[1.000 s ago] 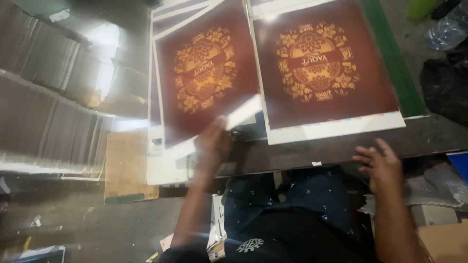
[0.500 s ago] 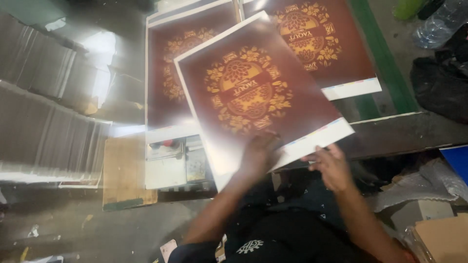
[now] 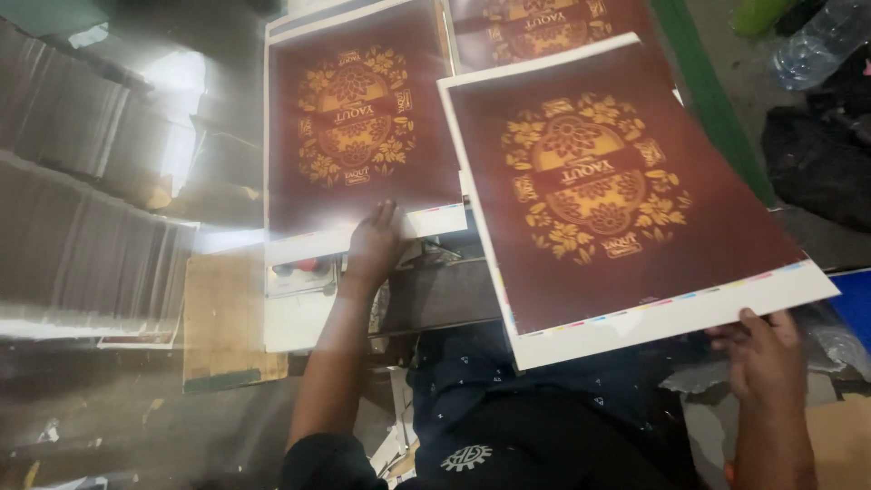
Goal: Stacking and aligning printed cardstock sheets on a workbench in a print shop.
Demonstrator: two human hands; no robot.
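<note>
Pinching the near right edge of a dark red printed sheet, the right hand lifts it over the tabletop; the left hand lies flat, released, on the left stack.

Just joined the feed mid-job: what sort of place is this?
Probably a print shop. Large maroon printed sheets with colour bars lie stacked, the right hand lifts another sheet, and paper stacks stand at the left.
</note>
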